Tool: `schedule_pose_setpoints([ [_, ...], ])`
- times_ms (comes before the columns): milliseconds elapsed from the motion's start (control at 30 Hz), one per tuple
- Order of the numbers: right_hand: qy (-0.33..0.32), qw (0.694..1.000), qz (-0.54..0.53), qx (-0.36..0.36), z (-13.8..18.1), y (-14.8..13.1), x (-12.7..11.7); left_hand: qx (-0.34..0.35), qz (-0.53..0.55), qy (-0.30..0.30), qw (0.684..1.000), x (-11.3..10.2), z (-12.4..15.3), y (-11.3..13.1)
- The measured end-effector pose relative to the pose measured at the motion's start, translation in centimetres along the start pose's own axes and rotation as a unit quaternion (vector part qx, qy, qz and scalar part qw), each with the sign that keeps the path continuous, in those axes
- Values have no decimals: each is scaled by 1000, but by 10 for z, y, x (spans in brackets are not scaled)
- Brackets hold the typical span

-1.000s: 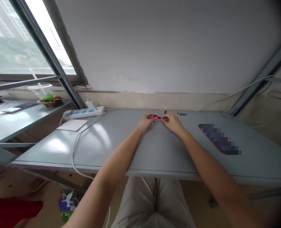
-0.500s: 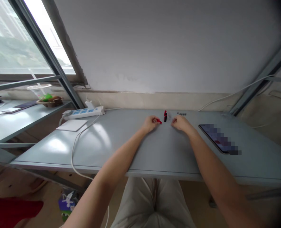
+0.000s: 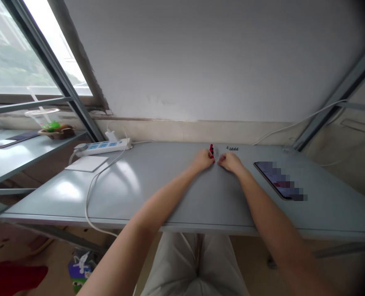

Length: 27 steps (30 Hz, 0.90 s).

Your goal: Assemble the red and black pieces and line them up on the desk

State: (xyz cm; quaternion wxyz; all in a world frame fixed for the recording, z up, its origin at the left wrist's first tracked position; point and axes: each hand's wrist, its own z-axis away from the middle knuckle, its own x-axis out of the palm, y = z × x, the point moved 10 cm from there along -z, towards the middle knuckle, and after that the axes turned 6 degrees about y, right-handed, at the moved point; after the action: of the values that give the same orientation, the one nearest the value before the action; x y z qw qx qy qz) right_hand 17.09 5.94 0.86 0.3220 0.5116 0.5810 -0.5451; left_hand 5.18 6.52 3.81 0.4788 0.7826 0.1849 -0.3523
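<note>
In the head view, our left hand (image 3: 203, 160) and right hand (image 3: 230, 162) rest on the grey table (image 3: 133, 193), curled and just apart. Small red pieces (image 3: 211, 150) sit between them, toward the far side, just beside the left hand; we cannot tell whether either grip holds anything. Small dark parts (image 3: 232, 148) lie just right of them, a phone (image 3: 278, 179) farther right, a power strip (image 3: 104, 146) far left.

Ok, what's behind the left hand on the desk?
Just beyond the left hand, at its fingertips, is a small red piece. The fingers cover its lower end, so its full shape can't be seen. Farther right, a row of small dark parts sits on the grey desk.
</note>
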Motion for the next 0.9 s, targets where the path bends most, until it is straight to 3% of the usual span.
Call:
schedule_pose_setpoints([
  [267, -14, 1000, 17, -10, 2, -2, -2, -28, 55, 26, 998, 17, 1, -14],
  [367, -9, 1000, 18, -15, 3, -4, -5, -21, 79, 44, 996, 12, 4, -12],
  [667, -3, 1000, 18, -20, 2, -6, -7, 83, -26, 42, 995, -6, 22, 22],
  [900, 12, 1000, 24, -8, 3, -5, -9, 65, 4, 70, 995, -16, 22, -1],
])
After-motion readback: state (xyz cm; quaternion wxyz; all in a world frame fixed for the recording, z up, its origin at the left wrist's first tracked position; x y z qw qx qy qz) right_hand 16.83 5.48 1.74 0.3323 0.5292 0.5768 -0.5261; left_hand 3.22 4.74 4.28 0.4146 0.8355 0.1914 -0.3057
